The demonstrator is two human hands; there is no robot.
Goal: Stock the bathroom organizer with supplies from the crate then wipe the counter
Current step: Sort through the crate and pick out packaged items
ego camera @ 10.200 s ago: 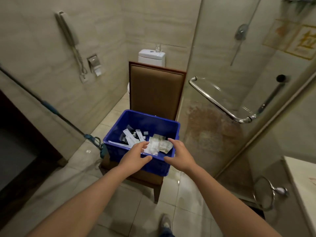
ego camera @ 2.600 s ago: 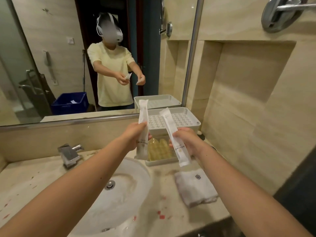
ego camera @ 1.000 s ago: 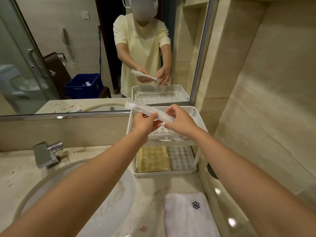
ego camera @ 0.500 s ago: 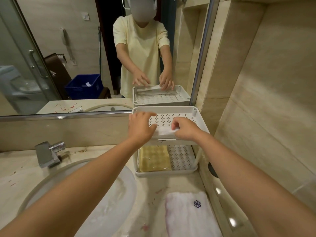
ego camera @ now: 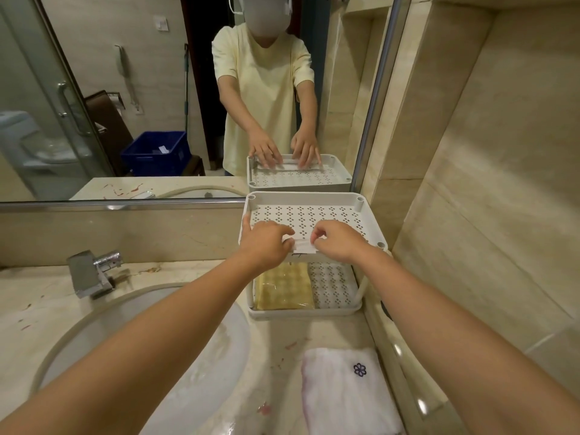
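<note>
A white two-tier organizer (ego camera: 314, 196) stands on the counter against the mirror. Long white sachets (ego camera: 303, 245) lie along the front edge of its perforated top tray. My left hand (ego camera: 266, 243) and my right hand (ego camera: 340, 243) both rest on them, fingertips holding the ends; the hands hide most of the sachets. The lower tray holds a yellow checked packet (ego camera: 284, 285) on its left side. The blue crate (ego camera: 157, 152) shows only in the mirror, behind me. A folded white towel (ego camera: 345, 390) with a small flower mark lies on the counter in front of the organizer.
A round sink (ego camera: 157, 356) with a chrome faucet (ego camera: 91, 273) fills the left of the beige counter (ego camera: 276, 337), which carries red smears. A tiled wall with a niche (ego camera: 470, 183) closes the right side. The mirror shows a person in a yellow shirt.
The sachets were carried from the crate to the counter and lowered into the top tray. In the last half second my hands settled them closer to the tray's front edge.
</note>
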